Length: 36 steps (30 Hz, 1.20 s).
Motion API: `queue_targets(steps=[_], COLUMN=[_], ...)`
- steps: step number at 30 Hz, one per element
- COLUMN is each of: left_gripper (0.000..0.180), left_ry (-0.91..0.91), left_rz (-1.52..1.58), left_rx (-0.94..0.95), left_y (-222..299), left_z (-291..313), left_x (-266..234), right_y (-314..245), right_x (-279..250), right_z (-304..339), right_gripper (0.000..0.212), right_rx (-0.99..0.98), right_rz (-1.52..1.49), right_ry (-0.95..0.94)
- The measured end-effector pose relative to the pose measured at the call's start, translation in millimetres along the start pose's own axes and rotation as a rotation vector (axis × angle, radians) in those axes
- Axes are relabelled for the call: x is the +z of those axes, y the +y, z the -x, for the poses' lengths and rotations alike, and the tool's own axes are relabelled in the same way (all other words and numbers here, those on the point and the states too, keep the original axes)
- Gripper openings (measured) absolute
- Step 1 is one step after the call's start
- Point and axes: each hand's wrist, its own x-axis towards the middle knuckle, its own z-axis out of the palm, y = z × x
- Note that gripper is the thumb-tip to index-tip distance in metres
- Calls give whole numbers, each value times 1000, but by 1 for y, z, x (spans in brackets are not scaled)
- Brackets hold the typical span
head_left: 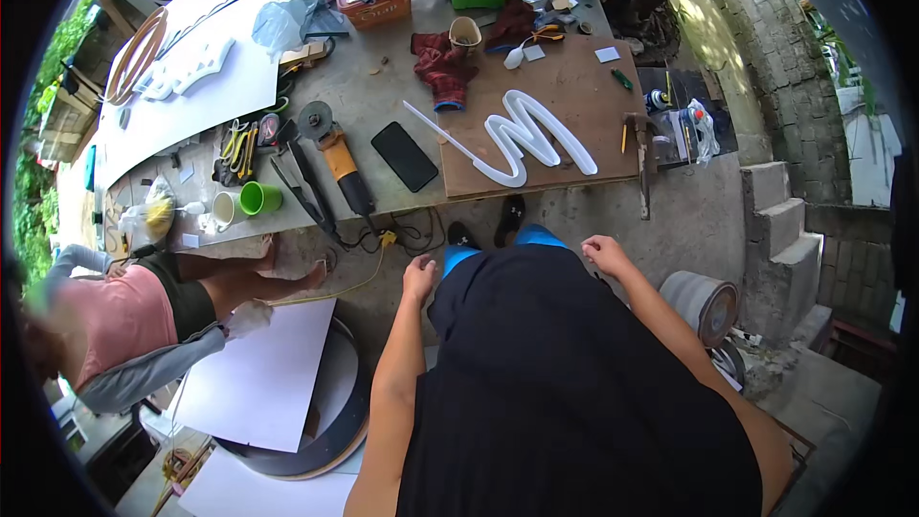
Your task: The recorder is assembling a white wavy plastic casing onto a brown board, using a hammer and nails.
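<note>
Left hand [419, 278], right hand [605, 254]: fingers curled, can't tell if pinching. White wavy strip [558, 128] at 1 o'clock on brown board [574, 65]; hammer [643, 165] at 2 o'clock overhangs, might fall if bumped.

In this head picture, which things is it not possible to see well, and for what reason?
All in the head view:
- Palms of the left hand and right hand: hidden by their inward curl; any small held thing cannot be ruled out.
- Underside of the white zigzag piece: hidden by the brown board.
- Part of the large round object: hidden by the white sheet.
- Lower white sheet: cut off by the bottom edge.
</note>
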Motion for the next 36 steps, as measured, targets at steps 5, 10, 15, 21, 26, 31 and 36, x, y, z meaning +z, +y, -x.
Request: queue_targets(steps=[5,10,15,21,26,31,36], left_gripper=[37,36,37,43,43,42,44], left_ry=[68,52,83,100,135,144,151], left_rz=[-69,-39,-92,-152,-251,-176,-295], left_rx=[101,81,113,131,179,179,155], left_y=[4,17,21,9,27,-2,10], left_z=[-1,-12,-14,-18,-11,-26,-24], left_x=[-2,-14,-19,-18,-20,-26,-23], right_y=[0,6,8,24,13,6,11], right_x=[8,11,15,31,25,18,21], right_z=[18,17,14,-2,-14,-43,-51], right_gripper=[24,23,20,22,22,22,15], right_rx=[-53,15,13,-89,-132,-74,-64], right_rz=[72,8,-33,67,24,-38,-25], right_ry=[-3,9,27,23,29,-26,-30])
